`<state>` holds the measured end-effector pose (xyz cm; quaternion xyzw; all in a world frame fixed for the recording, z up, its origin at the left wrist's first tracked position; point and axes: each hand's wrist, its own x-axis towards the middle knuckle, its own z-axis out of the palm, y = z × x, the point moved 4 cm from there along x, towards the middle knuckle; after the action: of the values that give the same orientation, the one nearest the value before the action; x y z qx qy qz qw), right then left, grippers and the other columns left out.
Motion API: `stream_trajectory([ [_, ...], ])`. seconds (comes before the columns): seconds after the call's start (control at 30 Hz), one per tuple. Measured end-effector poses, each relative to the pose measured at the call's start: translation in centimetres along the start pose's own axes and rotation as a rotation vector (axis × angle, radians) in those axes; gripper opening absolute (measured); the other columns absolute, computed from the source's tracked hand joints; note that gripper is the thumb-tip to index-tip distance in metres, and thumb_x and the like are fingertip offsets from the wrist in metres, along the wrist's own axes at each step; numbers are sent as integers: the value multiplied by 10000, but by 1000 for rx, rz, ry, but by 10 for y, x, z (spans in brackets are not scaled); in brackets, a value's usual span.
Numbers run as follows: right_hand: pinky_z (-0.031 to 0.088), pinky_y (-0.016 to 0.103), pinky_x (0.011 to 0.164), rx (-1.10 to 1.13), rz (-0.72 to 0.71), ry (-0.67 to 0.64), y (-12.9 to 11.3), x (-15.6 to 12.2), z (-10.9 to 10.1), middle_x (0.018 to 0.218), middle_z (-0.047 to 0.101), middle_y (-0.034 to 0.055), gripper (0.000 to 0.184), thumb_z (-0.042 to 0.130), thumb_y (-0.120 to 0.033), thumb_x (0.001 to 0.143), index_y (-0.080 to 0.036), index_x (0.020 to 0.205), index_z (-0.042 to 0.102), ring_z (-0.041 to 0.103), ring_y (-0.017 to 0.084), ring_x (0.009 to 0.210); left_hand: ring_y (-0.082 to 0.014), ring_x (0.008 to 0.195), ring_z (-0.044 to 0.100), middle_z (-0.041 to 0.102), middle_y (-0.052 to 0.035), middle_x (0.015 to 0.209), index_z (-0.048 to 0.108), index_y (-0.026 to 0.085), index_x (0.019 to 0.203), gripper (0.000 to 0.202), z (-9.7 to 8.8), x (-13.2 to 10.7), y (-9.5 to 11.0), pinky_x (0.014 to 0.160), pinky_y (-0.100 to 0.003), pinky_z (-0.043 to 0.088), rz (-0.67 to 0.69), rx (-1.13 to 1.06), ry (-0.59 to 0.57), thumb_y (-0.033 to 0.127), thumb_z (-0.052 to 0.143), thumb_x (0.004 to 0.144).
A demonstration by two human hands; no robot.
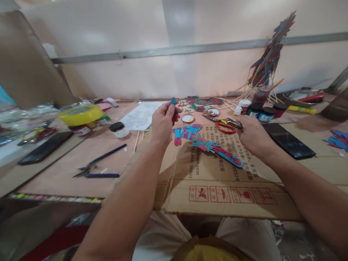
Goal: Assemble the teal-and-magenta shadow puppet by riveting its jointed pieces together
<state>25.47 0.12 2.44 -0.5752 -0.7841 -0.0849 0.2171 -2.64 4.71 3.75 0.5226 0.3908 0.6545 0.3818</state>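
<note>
Raised over the cardboard, my left hand point(164, 117) pinches a small painted piece point(173, 101); its blue tip shows above the thumb, and the fingers hide much of the rest. My right hand point(251, 134) is closed at the right around a metal hand tool point(236, 123), whose exact kind I cannot make out. Just left of it lie scissors point(225, 127) with red and yellow on the handles. Between my hands, blue and pink painted cutouts rest on the cardboard: one fringed piece point(191, 131) and one long jointed piece point(217, 149).
Two small lids point(188, 118) holding tiny parts sit beyond the cutouts. Paint jars point(266, 115) and a phone point(289, 141) are at right. Blue-handled pliers point(100, 165), a white jar point(119, 129) and yellow tape point(81, 115) lie left. Cardboard point(179, 195) covers the front.
</note>
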Motion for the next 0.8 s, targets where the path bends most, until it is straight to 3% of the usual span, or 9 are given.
stream_trajectory([
  [0.1,473,358,818,33,5,0,-1,0,1,987,699,130,230,459,-110,840,-184,937,654,612,256,917,-72,547,552,659,5,709,697,227,850,127,-8,6,-3,526,-206,443,-89,-155,82,285,627,939],
  [0.23,467,349,790,36,20,-17,-4,-1,0,926,694,119,178,457,-116,838,-207,833,610,611,258,916,-73,560,546,641,1,703,683,214,866,136,-11,9,-6,533,-193,450,-142,-187,125,306,622,946],
  [0.5,465,351,771,46,24,-26,-8,-1,-2,869,689,105,164,463,-120,824,-217,801,593,609,259,897,-67,525,515,624,9,679,660,207,832,137,-7,6,-4,511,-199,433,-171,-217,121,271,613,944],
  [0.67,469,370,742,56,43,-29,-9,-1,-4,855,696,115,165,462,-152,834,-221,785,604,607,265,826,-61,503,499,616,14,679,681,212,837,118,-2,3,-6,467,-203,385,-168,-221,53,264,627,928],
  [0.8,482,373,768,145,53,-4,-13,-1,-10,937,719,109,215,459,-166,854,-229,890,661,629,264,847,-56,506,482,595,11,673,695,205,839,147,-2,3,-9,482,-199,392,-185,-216,36,255,605,945],
])
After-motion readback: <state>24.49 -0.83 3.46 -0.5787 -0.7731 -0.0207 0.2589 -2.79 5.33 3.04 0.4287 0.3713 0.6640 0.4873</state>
